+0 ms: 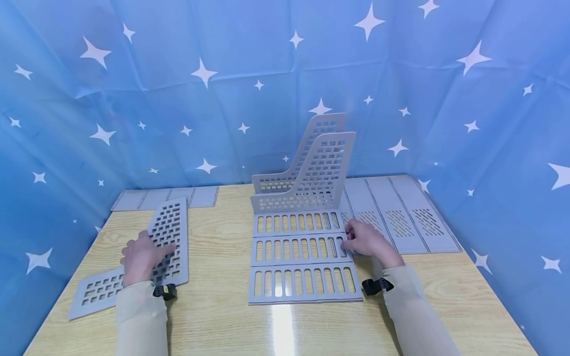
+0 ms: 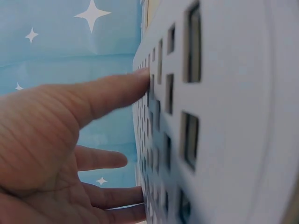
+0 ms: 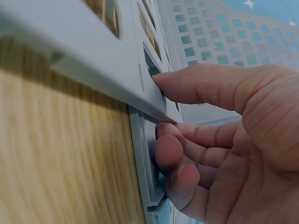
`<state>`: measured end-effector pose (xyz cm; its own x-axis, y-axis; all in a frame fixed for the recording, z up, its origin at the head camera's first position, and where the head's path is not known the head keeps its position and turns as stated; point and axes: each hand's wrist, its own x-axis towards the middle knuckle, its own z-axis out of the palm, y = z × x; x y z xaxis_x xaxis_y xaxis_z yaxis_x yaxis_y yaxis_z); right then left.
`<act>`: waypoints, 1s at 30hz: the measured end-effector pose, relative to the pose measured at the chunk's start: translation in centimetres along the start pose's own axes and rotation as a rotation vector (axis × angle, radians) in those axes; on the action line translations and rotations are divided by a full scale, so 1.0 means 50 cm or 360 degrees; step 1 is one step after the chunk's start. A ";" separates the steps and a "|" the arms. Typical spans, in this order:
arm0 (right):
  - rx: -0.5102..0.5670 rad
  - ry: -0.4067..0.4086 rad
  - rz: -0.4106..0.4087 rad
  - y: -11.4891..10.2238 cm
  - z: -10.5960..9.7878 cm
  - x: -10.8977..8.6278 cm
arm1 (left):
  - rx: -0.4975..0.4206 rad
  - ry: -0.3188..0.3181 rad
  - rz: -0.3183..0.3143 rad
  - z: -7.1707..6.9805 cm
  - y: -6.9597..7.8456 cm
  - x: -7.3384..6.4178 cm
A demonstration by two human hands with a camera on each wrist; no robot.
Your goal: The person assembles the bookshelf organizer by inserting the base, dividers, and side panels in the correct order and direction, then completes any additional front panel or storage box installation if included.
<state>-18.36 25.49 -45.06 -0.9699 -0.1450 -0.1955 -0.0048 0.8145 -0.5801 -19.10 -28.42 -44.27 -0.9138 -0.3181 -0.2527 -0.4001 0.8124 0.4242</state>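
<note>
In the head view, a grey slotted panel (image 1: 307, 299) in three hinged-looking strips lies on the table, and two perforated side panels stand upright at its back, the front one (image 1: 342, 183) before the rear one (image 1: 329, 117). My right hand (image 1: 367, 242) pinches the right edge of the slotted panel. In the right wrist view its thumb (image 3: 201, 84) rests on top, with curled fingers at the edge below. My left hand (image 1: 142, 254) rests on a flat, L-shaped perforated panel (image 1: 183, 247), fingers spread. Its thumb (image 2: 107, 95) touches the holed surface in the left wrist view.
Behind the right hand lies a wide grey ribbed panel (image 1: 378, 195) with slanted slots, partly under the slotted panel's side. Another grey panel (image 1: 202, 197) lies at the back left. A blue star-patterned curtain (image 1: 249, 49) borders the wooden table (image 1: 213, 316).
</note>
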 end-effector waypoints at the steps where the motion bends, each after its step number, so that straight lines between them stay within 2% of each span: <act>1: -0.0002 0.0003 0.0003 0.000 0.001 0.000 | -0.0006 0.0006 0.0004 0.000 0.000 0.000; 13: -0.0009 0.0023 0.0027 0.005 0.007 0.007 | -0.0125 0.0172 -0.0032 0.005 0.001 0.002; 16: -0.0005 0.0027 0.0025 0.005 0.006 0.007 | -0.0179 0.0249 -0.0018 0.006 0.003 0.000; 20: -0.0006 0.0027 0.0025 0.004 0.006 0.007 | -0.0320 0.0377 -0.0002 0.005 0.009 -0.001; 23: -0.0004 0.0022 0.0029 0.005 0.006 0.006 | -0.0362 0.0436 0.0059 0.001 0.018 -0.002; 27: -0.0001 0.0013 0.0028 0.006 0.006 0.006 | -0.0391 0.0408 0.0129 -0.012 0.040 -0.013; 30: 0.0001 0.0013 0.0031 0.006 0.005 0.006 | -0.0464 0.0359 0.0194 -0.022 0.064 -0.025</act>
<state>-18.61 25.54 -45.52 -0.9718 -0.1246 -0.2003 0.0141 0.8169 -0.5766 -19.30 -25.97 -41.66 -0.9354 -0.3535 -0.0015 -0.2612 0.6882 0.6768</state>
